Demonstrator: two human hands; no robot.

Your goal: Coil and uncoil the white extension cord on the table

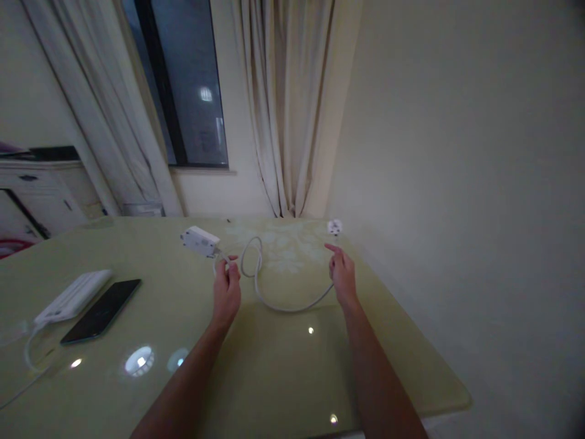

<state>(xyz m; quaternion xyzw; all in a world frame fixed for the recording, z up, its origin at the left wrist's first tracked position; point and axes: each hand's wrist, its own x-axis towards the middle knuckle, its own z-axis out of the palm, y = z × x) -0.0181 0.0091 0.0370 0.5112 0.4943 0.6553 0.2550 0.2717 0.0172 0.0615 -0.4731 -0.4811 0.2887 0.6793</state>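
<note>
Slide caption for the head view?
Left hand grips white cord beside power strip; right hand meets it near plug, on green table.

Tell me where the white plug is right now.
In the head view, the white plug lies on the table at its far right edge, close to the wall and just beyond the outstretched finger of the right hand.

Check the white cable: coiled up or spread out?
Spread out: the white cable trails across the table between left hand and right hand, with one loose loop.
</note>
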